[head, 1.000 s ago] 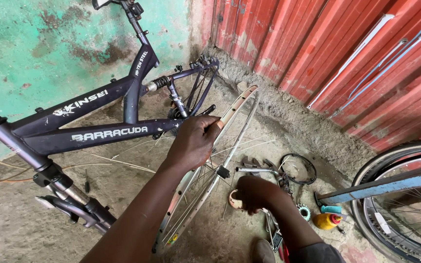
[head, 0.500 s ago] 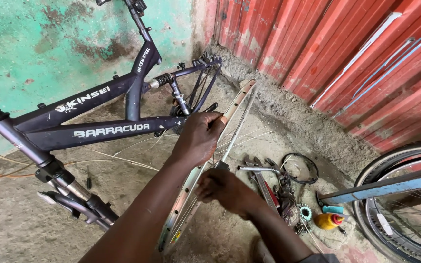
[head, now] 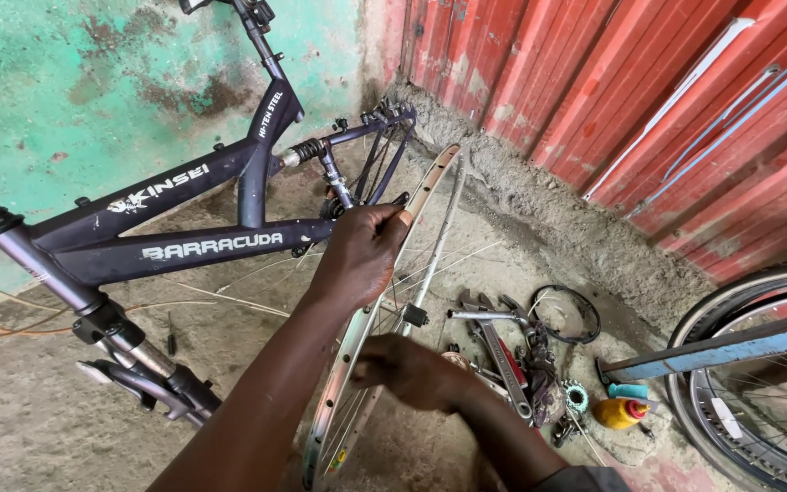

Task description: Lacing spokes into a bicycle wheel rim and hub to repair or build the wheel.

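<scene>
**Two hands on a bare bike wheel**

A person holds a bicycle wheel rim [head: 371, 364] standing up on its edge on the dirt floor [head: 38, 419]. It has thin spokes [head: 430, 264] but no tyre. It stands in the middle, just in front of a dark bike frame [head: 184, 241] that leans by the green wall [head: 47, 82].

The left hand [head: 362, 251] is near the top of the rim. Its fingers [head: 384, 217] are curled tight around the metal edge. The right hand [head: 407, 369] is lower down, by the middle of the wheel. Its fingers look bent in, but I cannot tell what they pinch, because the back of the hand covers them.

The rim looks light and stiff, made of thin shiny metal. It could wobble or roll if let go. The spokes look thin and could bend, so the edge of the rim seems the best place to hold, as the left hand does.

On the floor just right of the wheel lie spanners [head: 494, 333], a black ring [head: 565, 314] and a small yellow bottle [head: 619, 413]. These small bits are mixed up and hard to tell apart. Another bike wheel [head: 730, 401] with a tyre is cut off at the right side. The bottom of the rim and the wheel's middle part are hidden by the arms.
</scene>
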